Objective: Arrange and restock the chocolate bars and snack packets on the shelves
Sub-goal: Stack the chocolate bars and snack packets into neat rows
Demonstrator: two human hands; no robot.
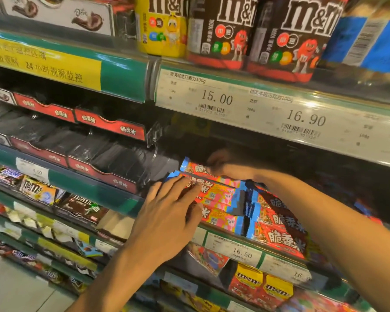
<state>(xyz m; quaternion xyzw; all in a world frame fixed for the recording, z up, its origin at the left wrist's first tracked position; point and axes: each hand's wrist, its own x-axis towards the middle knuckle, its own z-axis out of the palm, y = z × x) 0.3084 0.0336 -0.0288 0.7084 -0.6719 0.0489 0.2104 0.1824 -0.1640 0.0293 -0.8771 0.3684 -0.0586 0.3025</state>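
A stack of long red chocolate bars (221,194) with blue ends lies on the middle shelf. My left hand (167,219) rests flat on the front of the stack, fingers straight and spread over the wrappers. My right hand (225,164) reaches in under the upper shelf and grips the far end of the top bar (195,168); its fingers are partly in shadow. More red bars of the same brand (279,233) lean to the right of the stack, under my right forearm.
Red display trays with dark bars (104,152) fill the shelf to the left. M&M's boxes (221,30) stand on the upper shelf above price labels (216,100). Lower shelves hold M&M's bags (263,287) and Snickers bars (7,174). Floor shows at lower left.
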